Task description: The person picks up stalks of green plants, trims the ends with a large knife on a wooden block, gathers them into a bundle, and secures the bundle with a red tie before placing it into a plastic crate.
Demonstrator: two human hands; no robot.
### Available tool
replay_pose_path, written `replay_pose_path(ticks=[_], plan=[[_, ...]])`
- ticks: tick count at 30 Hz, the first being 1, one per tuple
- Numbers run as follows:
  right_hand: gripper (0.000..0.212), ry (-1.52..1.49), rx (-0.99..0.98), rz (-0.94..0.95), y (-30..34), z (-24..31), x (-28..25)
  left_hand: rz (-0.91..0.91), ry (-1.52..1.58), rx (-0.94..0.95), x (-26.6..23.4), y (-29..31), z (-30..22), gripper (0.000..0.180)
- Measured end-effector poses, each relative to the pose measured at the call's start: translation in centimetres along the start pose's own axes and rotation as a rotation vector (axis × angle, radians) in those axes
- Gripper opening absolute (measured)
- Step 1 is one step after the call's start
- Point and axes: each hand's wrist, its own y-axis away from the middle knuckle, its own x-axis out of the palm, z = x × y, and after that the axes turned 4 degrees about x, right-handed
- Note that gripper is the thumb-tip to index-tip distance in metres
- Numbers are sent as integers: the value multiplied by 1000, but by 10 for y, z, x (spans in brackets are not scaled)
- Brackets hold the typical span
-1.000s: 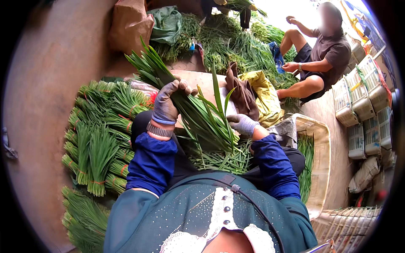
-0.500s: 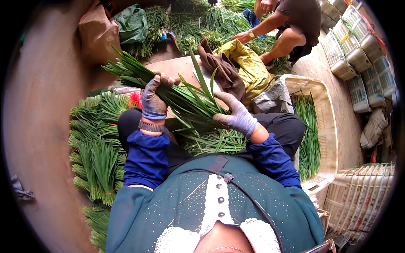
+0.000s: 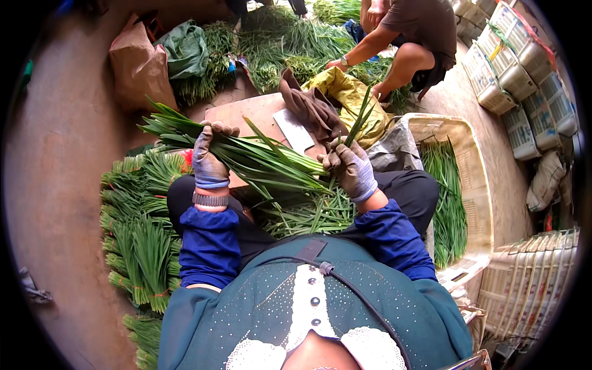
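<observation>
A loose bunch of garlic chives [image 3: 265,159] lies slantwise in front of me, leaf tips to the upper left. My left hand [image 3: 209,161], in a soiled knit glove, is closed around its leafy part. At the stem end, my right hand [image 3: 354,171], gloved alike, has its fingers pinched together. A few chive leaves [image 3: 360,118] stick up out of those fingers, apart from the bunch. Below both hands, loose chive leaves [image 3: 302,214] cover my lap. Just beyond the bunch are a pinkish board [image 3: 225,112] and a flat white piece [image 3: 292,131].
Tied chive bundles [image 3: 145,243] are stacked at my left. On the right stands a cream plastic crate [image 3: 480,185] with chives [image 3: 450,213] inside. Brown cloth [image 3: 311,108] and a yellow sack [image 3: 357,102] lie ahead. Another person [image 3: 413,43] crouches by a chive heap [image 3: 290,46].
My right hand has turned and closed from spread fingers to a pinch, with a few leaves now upright in it. The left hand and bunch have shifted slightly left and down.
</observation>
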Motion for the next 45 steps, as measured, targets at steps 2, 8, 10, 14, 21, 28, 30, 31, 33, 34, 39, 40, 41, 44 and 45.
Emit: replay_pose_path(ticks=[2,8,10,14,21,28,30,31,33,34,39,40,41,44,45], plan=[[14,47,66,8,2,5,-3,-12,-9,32,-6,-1,-9,8],[18,1134,256,-23,10,9,-70,-50,-1,167,-19,-5,-44,11],[36,1803,454,264,23,3,-61,-53,-19,202,-19,-4,-56,10],[56,1829,353,259,35,6,-63,-86,-14,226,-28,-1,-61,9],[23,694,197,84,6,43,-10,-211,55,173,-42,0,-57,8],[62,599,154,179,-7,-36,-9,-389,160,111,-45,-5,-37,10],[56,589,300,214,-13,-29,6,-434,105,120,-43,-1,-32,10],[52,608,398,234,-16,-25,8,-446,89,121,-43,-1,-30,10],[41,876,287,316,-26,-30,-4,-412,92,102,-41,-2,-26,10],[36,1009,229,356,-30,-31,-8,-395,93,92,-40,-3,-25,10],[28,1128,280,227,-32,-20,9,-457,43,125,-41,-1,-28,11],[28,1064,300,213,-31,-20,4,-441,59,120,-40,-3,-28,11],[29,998,318,200,-32,-21,-2,-424,74,116,-40,-6,-29,11],[25,542,275,100,-26,-28,6,-421,112,99,-38,-3,-33,8],[23,476,267,57,-25,-28,11,-423,110,111,-37,-4,-33,8]])
